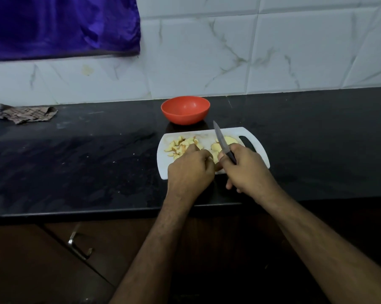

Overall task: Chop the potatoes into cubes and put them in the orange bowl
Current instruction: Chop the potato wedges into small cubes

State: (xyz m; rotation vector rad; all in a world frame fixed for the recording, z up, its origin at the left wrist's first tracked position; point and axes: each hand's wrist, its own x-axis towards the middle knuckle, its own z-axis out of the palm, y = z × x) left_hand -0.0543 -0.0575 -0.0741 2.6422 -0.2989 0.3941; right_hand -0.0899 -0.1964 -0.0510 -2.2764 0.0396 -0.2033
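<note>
Head view showed us both hands working over the white plastic cutting board with a cut-out handle (254,137) on the black stone counter (86,163). Our right hand (243,166) gripped the black handle of a small kitchen knife with a dark blade (221,140), its tip raised and pointing away toward the round orange plastic bowl (185,109), which stood just beyond the board and looked empty. Our left hand (189,170) was curled over the board beside the heap of pale yellow chopped potato pieces (181,145); whether it pinched a piece we could not tell. A few uncut potato slices (223,144) lay under the blade. We judged the risks plain: our knuckles sat almost touching, so a careless downstroke could nick the left fingers. Pieces near the board's far-left edge could scatter onto the counter if we swept them hastily.
</note>
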